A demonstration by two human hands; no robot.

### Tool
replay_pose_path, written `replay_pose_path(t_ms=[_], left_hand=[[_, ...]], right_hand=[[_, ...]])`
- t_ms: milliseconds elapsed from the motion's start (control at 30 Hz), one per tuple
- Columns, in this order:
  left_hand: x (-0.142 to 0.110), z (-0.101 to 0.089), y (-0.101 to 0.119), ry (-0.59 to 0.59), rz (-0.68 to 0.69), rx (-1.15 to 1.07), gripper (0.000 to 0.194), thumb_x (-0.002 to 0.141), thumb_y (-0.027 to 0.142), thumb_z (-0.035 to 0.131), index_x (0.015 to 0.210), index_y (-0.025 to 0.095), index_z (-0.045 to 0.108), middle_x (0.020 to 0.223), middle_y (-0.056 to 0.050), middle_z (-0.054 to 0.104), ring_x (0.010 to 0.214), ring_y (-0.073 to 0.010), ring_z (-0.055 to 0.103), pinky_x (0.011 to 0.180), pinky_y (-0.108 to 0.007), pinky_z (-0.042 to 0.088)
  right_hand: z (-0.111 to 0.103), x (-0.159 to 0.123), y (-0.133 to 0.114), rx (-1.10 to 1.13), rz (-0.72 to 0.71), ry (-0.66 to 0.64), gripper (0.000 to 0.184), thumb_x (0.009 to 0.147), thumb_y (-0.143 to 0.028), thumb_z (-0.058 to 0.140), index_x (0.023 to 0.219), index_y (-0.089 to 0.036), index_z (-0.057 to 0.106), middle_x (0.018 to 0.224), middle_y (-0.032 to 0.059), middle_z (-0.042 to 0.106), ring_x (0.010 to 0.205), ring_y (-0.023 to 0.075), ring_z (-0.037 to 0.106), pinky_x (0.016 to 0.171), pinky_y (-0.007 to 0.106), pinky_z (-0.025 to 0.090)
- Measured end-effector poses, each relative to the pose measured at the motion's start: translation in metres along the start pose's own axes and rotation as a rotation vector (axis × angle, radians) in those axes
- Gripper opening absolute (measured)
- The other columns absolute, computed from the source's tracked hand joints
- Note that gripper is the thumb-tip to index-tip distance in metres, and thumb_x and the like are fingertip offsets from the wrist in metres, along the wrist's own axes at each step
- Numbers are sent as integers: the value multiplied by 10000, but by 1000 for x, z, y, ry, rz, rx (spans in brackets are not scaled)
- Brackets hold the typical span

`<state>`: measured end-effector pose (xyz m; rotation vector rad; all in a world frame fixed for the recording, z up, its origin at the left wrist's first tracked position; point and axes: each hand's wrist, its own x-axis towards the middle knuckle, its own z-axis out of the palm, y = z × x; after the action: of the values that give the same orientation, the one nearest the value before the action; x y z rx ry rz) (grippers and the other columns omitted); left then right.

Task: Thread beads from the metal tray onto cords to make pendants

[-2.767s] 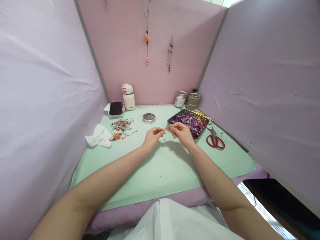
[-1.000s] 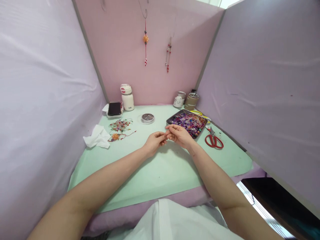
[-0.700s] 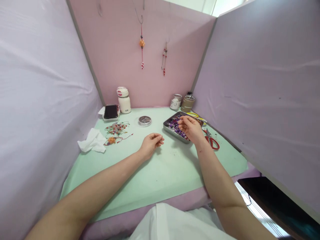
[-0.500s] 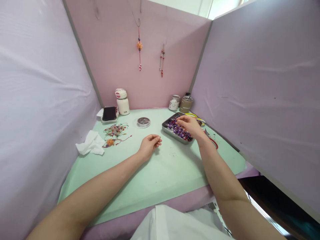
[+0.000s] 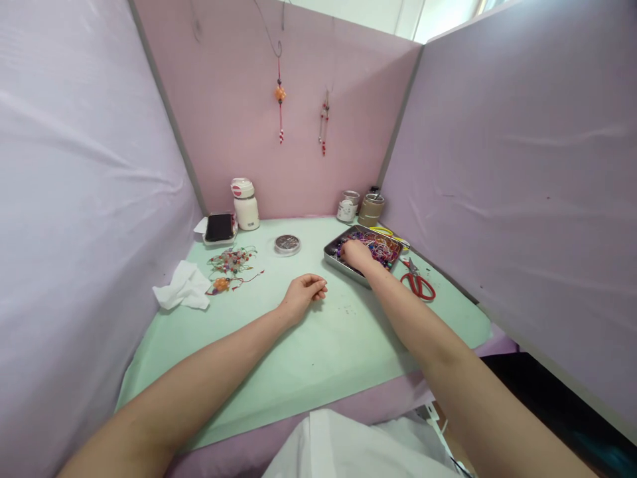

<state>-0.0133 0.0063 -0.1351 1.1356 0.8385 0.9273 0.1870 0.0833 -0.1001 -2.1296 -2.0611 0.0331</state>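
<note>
Legible text: none. Small dark print near the base of the white bottle (image 5: 247, 214) and faint dark marks on the pale label of the can (image 5: 347, 210) are too small to read; the bottle's lid (image 5: 242, 188) bears a pinkish-red emblem.

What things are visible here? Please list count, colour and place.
Wall panels: three, pink/lilac, around
Hanging ornaments: two, orange/red, back panel
Bottle: one, white, back left
Flat item: one, black, left of bottle
Tissue: one, white, left
Beaded cords: several, green/red, beside tissue
Loose ornament: one, orange, before cords
Round dish: one, greyish, mid-table
Jars: two, whitish/brownish, back right
Tray: one, grey, right
Beads and threads: many, purple/red, in tray
Tool: one, yellow, behind tray
Scissors: one, red, right of tray
Table cover: one, green, underneath
Unclear object: one, black, lower right
Garment: one, white, bottom
Left hand: one, bare, centre
Right hand: one, bare, in tray
</note>
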Motion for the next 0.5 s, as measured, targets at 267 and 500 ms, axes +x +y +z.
replay_pose_path(t_ms=[267, 500], left_hand=[[0, 0, -1, -1, 0, 9, 275, 652, 374, 725, 743, 136, 623, 678, -32, 634, 543, -67, 527, 536, -208, 402], [-1, 1, 1, 5, -9, -9, 285, 640, 379, 733, 745, 138, 622, 680, -35, 636, 541, -69, 526, 538, -214, 408]], right_hand=[[1, -1, 0, -38, 4, 13, 187, 771, -148, 538, 847, -127, 708, 955, 184, 675, 899, 248, 616, 763, 302, 435], [0, -2, 9, 42, -22, 124, 227, 785, -183, 492, 922, -158, 672, 935, 118, 688, 840, 203, 608, 730, 262, 408]])
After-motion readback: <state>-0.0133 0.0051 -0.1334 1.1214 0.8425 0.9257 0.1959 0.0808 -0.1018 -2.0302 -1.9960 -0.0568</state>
